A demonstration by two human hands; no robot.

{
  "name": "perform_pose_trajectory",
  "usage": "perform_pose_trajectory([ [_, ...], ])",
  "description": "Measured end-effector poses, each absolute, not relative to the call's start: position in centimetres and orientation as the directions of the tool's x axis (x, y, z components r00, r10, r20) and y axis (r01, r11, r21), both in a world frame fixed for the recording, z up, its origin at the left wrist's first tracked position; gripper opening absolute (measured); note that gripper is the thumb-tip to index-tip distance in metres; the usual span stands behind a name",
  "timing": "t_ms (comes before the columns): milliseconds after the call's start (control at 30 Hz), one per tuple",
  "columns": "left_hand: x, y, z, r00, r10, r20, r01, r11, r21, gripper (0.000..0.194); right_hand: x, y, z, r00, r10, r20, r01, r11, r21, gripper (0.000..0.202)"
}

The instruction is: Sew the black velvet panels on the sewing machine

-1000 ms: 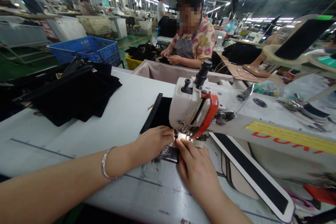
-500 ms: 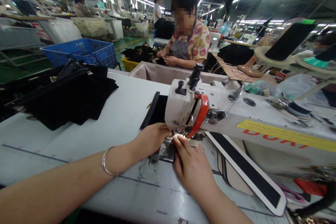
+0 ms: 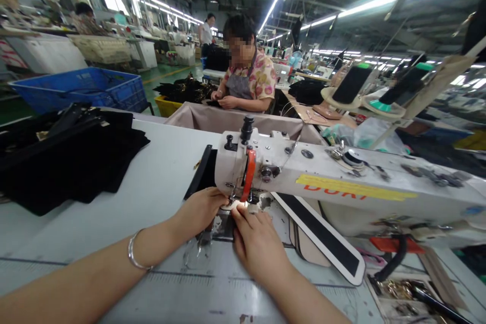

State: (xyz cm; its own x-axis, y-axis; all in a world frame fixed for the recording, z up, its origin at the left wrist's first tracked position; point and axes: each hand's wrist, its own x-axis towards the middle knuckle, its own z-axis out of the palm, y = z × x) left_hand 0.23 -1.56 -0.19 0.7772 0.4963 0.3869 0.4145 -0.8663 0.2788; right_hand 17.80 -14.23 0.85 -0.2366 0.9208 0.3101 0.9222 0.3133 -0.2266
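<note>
My left hand (image 3: 203, 211), a silver bangle on its wrist, has its fingers pinched at the left edge of a small pale piece (image 3: 229, 207) by the presser foot. My right hand (image 3: 258, 240) presses its closed fingertips on the near side of that piece, under the machine's light. Most of the piece is hidden by fingers and the machine head. The white sewing machine (image 3: 231, 162) with its red guard (image 3: 248, 174) stands right above. Behind my left hand, a black fabric panel (image 3: 205, 172) with a dark strip reaches under the head.
Black panels (image 3: 72, 162) are stacked at left, before a blue crate (image 3: 114, 91). A long white-edged black strip (image 3: 322, 235) lies right of my hand. Beyond the table, a co-worker (image 3: 246, 81) handles something dark behind a fabric-lined bin (image 3: 235, 119). A tray of metal parts (image 3: 398, 291) sits at right.
The view has turned right and up, so the scene sits further left and more of the machine arm shows. Both hands stay at the presser foot.
</note>
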Motion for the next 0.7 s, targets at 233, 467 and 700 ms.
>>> perform_pose_trajectory([
  [233, 0.1, -1.5, -0.4, 0.773, 0.504, 0.385, 0.422, -0.862, 0.281, 0.027, 27.2, -18.0, 2.3, 0.016, 0.923, 0.384, 0.995, 0.022, -0.095, 0.034],
  [467, -0.2, -1.8, -0.1, 0.775, 0.511, 0.371, 0.378, -0.846, 0.377, 0.028, 31.2, -18.3, 1.0, 0.009, 0.959, 0.284, 0.994, -0.04, 0.102, 0.04],
  [700, 0.1, -0.8, 0.7, 0.705, 0.586, 0.399, 0.436, -0.802, 0.409, 0.014, 31.0, -17.8, 3.7, -0.03, 0.931, 0.363, 0.975, -0.054, 0.217, 0.028],
])
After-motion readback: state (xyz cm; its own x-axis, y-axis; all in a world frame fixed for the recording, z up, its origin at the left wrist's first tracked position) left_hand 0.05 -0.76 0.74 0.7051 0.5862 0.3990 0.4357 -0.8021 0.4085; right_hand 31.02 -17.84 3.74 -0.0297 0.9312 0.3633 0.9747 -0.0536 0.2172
